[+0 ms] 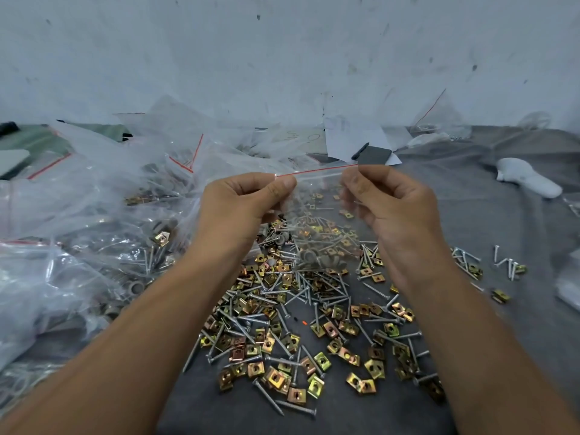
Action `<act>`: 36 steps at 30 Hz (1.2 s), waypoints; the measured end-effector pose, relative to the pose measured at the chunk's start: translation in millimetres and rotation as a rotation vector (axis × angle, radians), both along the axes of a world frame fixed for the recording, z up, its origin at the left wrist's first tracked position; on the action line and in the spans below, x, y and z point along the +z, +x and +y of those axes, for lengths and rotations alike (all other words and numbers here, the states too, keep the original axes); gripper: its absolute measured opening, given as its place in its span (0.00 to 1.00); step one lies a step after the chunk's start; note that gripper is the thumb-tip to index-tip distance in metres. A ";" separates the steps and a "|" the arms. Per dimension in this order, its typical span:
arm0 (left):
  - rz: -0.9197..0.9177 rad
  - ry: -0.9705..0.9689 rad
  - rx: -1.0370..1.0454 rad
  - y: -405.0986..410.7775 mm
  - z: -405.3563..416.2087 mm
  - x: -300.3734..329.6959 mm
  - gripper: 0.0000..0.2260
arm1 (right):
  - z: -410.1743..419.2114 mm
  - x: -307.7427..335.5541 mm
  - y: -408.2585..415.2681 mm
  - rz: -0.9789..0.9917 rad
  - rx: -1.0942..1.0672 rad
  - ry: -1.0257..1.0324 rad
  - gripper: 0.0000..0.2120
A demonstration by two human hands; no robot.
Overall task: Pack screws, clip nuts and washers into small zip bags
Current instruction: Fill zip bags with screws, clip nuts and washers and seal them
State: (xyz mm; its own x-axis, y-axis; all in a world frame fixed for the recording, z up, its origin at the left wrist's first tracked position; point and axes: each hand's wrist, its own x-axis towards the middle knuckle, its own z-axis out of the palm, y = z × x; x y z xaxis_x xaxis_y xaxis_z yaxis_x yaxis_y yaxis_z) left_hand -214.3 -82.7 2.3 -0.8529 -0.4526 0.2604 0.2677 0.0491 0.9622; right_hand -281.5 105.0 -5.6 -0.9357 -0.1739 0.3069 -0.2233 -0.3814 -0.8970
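Note:
A small clear zip bag (318,196) with a red seal line hangs in the air above the pile. My left hand (241,202) pinches its top left corner and my right hand (389,199) pinches its top right corner. Grey washers, screws and clip nuts lie in the bag's lower part (317,249). Below it, a wide heap of loose screws (276,296) and brass-coloured clip nuts (321,361) is spread over the grey cloth (489,221).
Many filled clear zip bags (94,215) are piled at the left. White paper and a dark flat pad (375,156) lie at the back, beside a white plastic object (527,180) at the right. A stained wall stands behind.

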 end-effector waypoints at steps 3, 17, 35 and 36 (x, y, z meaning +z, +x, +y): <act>-0.017 -0.022 0.040 0.1 -4.7 -0.7 0.07 | 0.9 -2.0 -1.7 -0.018 -0.032 0.000 0.16; 0.058 -0.067 -0.003 2.6 -7.3 3.0 0.03 | 3.1 2.1 -5.1 0.005 -0.090 -0.061 0.16; 0.064 -0.055 -0.015 3.2 2.3 4.2 0.03 | -1.2 0.8 -1.1 0.040 0.059 -0.023 0.14; 0.066 -0.057 -0.018 3.7 2.9 4.6 0.03 | -1.7 0.0 -0.3 0.040 0.096 0.011 0.16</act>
State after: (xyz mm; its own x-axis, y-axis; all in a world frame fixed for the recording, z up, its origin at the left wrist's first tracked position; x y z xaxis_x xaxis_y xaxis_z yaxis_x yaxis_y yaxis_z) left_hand -210.6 -79.8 7.0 -0.8407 -0.4201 0.3416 0.3321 0.0982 0.9381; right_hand -281.8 103.3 -5.6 -0.9015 -0.2655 0.3417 -0.2224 -0.3929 -0.8923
